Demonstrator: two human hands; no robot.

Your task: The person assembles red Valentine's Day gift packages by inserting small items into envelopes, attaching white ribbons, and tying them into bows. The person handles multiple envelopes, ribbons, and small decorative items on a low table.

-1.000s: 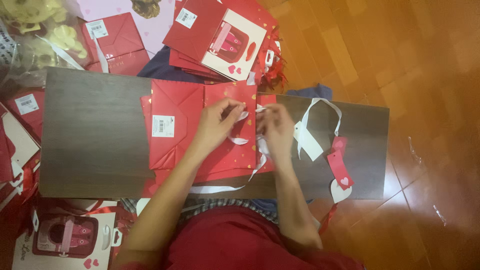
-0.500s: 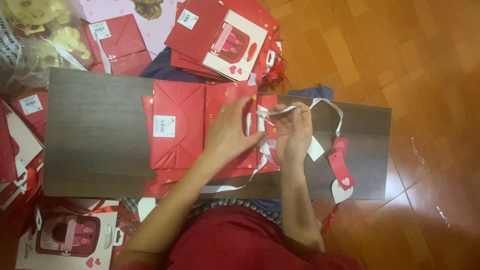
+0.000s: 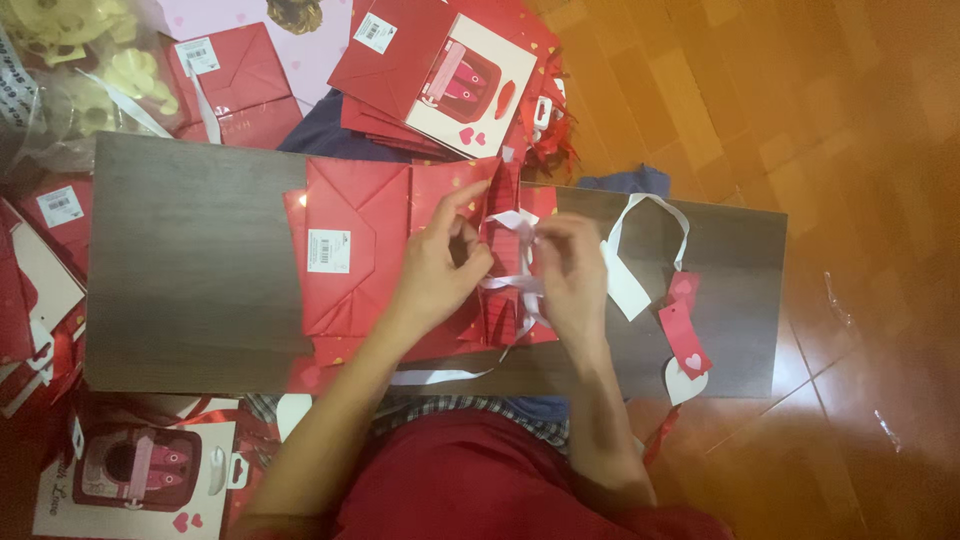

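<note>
A flat red paper gift bag (image 3: 350,250) lies on a dark wooden board (image 3: 190,270) across my lap. My left hand (image 3: 435,270) presses on the bag's middle, thumb and fingers pinching at its open end. My right hand (image 3: 570,275) pinches a white ribbon (image 3: 515,230) that crosses the bag's open end. A second loop of white ribbon (image 3: 640,250) lies on the board just right of my right hand, with red and white heart tags (image 3: 685,345) beside it.
Stacks of red gift bags (image 3: 440,70) lie beyond the board, more at the left edge (image 3: 40,270) and near my left knee (image 3: 140,470). A clear pack of pale decorations (image 3: 70,70) is at the top left. Wooden floor (image 3: 850,150) stretches to the right.
My right hand has moved left and down toward the bag's end, drawing the white ribbon in. My left hand shifted slightly, staying on the bag.
</note>
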